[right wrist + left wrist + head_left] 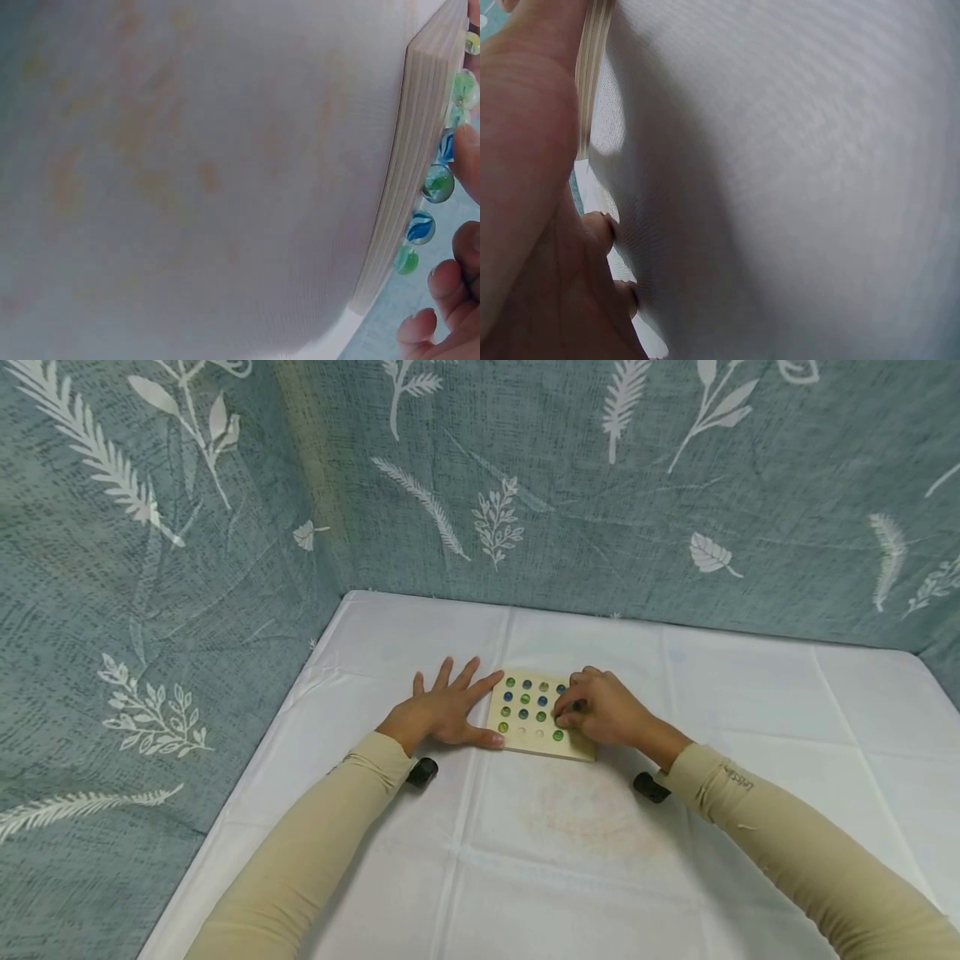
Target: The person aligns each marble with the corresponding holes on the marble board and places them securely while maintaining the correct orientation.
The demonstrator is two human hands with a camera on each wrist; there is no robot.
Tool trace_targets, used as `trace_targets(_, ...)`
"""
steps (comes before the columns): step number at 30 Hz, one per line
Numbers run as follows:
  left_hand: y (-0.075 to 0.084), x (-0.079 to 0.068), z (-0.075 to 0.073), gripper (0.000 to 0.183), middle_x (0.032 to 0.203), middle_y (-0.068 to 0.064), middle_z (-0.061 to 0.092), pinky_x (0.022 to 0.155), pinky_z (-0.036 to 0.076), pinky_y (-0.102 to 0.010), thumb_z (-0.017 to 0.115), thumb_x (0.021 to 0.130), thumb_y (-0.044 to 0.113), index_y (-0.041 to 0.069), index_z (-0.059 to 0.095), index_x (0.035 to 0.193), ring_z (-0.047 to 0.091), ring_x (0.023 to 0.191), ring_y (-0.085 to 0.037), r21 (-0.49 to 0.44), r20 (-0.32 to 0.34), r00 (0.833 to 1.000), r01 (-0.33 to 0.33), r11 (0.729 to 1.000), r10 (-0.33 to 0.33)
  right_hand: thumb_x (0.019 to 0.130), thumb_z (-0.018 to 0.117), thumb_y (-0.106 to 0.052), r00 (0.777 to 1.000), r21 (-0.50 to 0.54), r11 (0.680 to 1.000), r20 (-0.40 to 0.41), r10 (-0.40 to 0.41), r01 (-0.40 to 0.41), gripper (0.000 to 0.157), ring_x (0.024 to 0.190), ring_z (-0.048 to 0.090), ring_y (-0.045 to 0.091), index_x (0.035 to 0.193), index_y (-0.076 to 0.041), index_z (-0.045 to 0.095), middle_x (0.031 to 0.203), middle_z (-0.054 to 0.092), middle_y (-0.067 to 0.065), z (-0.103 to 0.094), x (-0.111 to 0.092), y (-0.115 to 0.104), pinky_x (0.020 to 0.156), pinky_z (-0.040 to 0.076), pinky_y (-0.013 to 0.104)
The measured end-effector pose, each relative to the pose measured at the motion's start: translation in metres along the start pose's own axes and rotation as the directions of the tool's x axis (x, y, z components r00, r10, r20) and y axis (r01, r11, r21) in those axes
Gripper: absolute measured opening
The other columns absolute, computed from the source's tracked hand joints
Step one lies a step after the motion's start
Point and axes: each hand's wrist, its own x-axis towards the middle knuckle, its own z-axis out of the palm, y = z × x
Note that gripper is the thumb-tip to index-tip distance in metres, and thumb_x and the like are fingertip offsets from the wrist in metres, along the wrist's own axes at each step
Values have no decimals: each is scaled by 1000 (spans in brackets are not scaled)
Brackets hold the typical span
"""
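A pale wooden board (529,742) lies on the white table, with rows of green and blue glass marbles in its round hollows. Two hollows in its front row are bare. My left hand (444,708) is spread flat beside it, thumb and forefinger against its left edge. Over the right side of the board, my right hand (603,708) has its fingers curled and pinches a marble, mostly hidden by the fingertips. In the right wrist view a fingertip (466,146) meets a blue marble (446,145), with a green marble (439,184) close by.
The white cloth (570,860) on the table has creases and a faint orange stain in front of the board. A blue-green curtain (562,527) with white leaf prints rises behind and to the left. Black wrist cameras (649,787) sit under both sleeves.
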Motion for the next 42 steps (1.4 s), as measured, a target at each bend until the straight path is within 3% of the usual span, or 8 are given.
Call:
trace_targets(11, 0, 0, 1, 110, 176, -1, -19, 124, -10, -74, 67, 88, 74, 43, -3, 167, -24, 161, -38, -7, -2, 1000, -4, 1000, 4, 85, 86, -15, 1000, 0, 1000, 18, 22, -22, 13, 73, 36, 15, 97, -13, 85, 73, 54, -2, -16, -7, 5, 71, 30, 31)
trace_targets(21, 1, 4, 1, 109, 176, -1, -21, 124, -10, -75, 64, 89, 75, 43, -5, 167, -25, 161, -39, 23, 18, 1000, 4, 1000, -4, 86, 85, -12, 998, -54, 997, 1, 61, -61, 13, 77, 45, 19, 99, -10, 84, 80, 60, 1, -32, -25, 26, 72, 36, 33)
trace_targets(42, 0, 7, 1, 110, 176, -4, -23, 121, -12, -77, 63, 90, 75, 40, -6, 168, -26, 160, -41, 29, 23, 1000, -11, 1000, 11, 91, 79, -10, 962, -63, 961, 26, 271, -269, 14, 93, 56, 27, 103, -8, 83, 94, 69, 9, -68, -68, 64, 79, 44, 40)
